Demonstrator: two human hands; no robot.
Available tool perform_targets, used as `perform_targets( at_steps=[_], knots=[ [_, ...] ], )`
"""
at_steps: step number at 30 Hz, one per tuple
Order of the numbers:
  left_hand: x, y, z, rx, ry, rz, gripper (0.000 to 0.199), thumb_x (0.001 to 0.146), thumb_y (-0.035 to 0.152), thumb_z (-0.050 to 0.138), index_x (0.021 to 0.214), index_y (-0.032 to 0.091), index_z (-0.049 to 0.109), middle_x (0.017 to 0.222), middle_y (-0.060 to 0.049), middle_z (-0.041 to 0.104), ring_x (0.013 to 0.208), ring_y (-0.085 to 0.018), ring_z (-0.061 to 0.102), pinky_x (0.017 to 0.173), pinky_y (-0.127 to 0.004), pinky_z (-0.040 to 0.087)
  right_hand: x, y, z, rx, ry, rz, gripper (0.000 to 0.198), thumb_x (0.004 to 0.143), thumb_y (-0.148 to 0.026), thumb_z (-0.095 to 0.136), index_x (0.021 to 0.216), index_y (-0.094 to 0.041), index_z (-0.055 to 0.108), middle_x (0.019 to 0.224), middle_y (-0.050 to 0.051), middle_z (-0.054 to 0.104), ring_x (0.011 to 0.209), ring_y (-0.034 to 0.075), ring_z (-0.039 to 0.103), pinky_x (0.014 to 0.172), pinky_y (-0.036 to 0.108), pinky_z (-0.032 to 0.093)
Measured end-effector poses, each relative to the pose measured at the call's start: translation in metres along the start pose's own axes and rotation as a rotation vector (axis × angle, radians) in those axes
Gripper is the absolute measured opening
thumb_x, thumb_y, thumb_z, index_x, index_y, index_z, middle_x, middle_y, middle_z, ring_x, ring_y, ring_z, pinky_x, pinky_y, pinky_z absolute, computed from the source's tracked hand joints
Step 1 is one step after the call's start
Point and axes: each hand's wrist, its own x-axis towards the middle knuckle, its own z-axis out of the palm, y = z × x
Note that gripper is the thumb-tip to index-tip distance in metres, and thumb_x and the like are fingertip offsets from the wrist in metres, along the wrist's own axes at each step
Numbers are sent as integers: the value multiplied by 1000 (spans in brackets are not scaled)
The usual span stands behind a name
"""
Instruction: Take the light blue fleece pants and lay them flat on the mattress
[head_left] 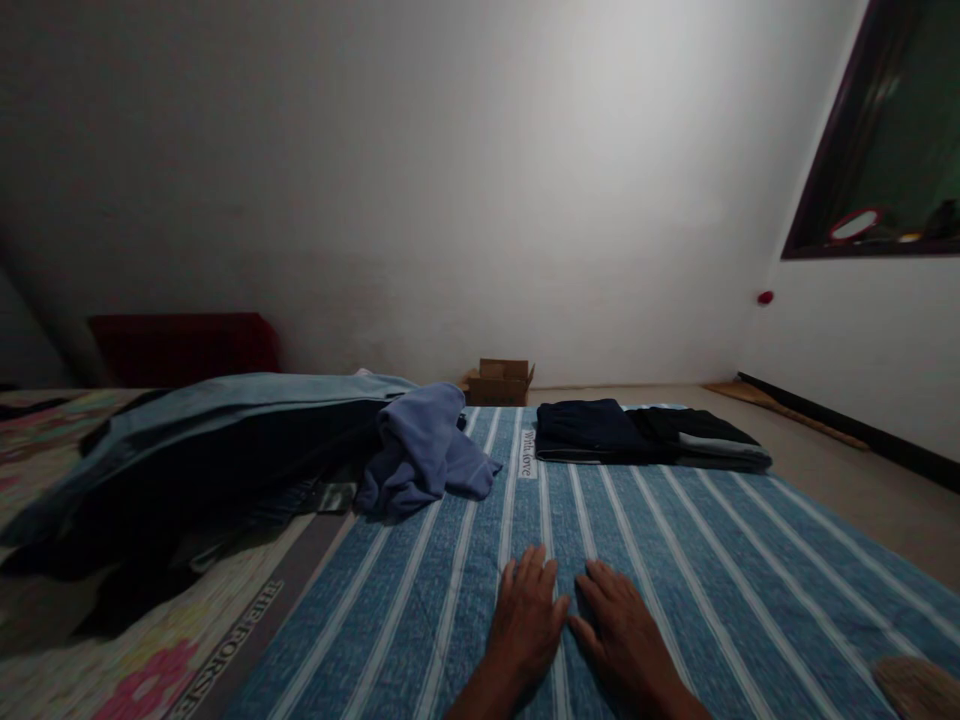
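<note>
Near the front edge of the blue striped blanket (675,560), the left hand (525,620) and right hand (622,630) lie flat side by side, fingers loosely spread, apparently pressing it smooth; folded dark clothes (645,432) sit at its far edge; a loose heap of clothes (247,450) overlaps its left edge.

A heap of loose clothes (225,450) lies at the left, a light blue garment (424,450) at its near end. Folded dark clothes (645,432) sit farther back. A small cardboard box (501,382) stands by the wall (450,180). A flowered mat (112,660) lies at left, and a dark-framed window (885,150) is at right.
</note>
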Motion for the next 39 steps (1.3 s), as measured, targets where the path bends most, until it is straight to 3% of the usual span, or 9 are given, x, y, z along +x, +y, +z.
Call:
perform_targets(
  at_steps=[4, 13, 23, 32, 39],
  knots=[
    [-1, 0, 1, -6, -2, 9, 44, 92, 37, 37, 130, 18, 46, 143, -10, 39, 135, -24, 27, 111, -49, 21, -2, 6, 5, 24, 5, -47, 43, 84, -49, 53, 121, -25, 54, 128, 9, 54, 117, 26, 50, 94, 41, 43],
    [-4, -1, 6, -26, 4, 21, 46, 92, 40, 38, 131, 18, 45, 144, -10, 38, 135, -24, 26, 111, -49, 21, -6, -2, -1, 60, 48, -1, 39, 85, -45, 55, 118, -24, 56, 126, 8, 56, 117, 27, 50, 95, 43, 41],
    [-10, 1, 4, -112, -14, 9, 49, 93, 45, 35, 132, 18, 44, 145, -10, 35, 136, -23, 23, 112, -48, 18, -11, 9, 14, 30, 58, -52, 41, 83, -49, 55, 114, -22, 60, 123, 10, 58, 113, 28, 53, 91, 43, 45],
    [-5, 0, 0, -66, -9, 29, 45, 91, 39, 39, 129, 17, 47, 143, -11, 38, 135, -25, 26, 111, -50, 21, -6, -1, -3, 67, 17, 8, 37, 84, -44, 55, 116, -25, 58, 126, 8, 55, 117, 26, 50, 95, 43, 42],
    [-3, -1, -3, -67, -8, 28, 43, 90, 38, 40, 128, 18, 49, 142, -10, 40, 134, -25, 28, 110, -50, 22, -4, 2, -1, 50, -9, 4, 39, 84, -42, 55, 119, -25, 56, 129, 8, 54, 119, 26, 48, 96, 43, 41]
  ],
)
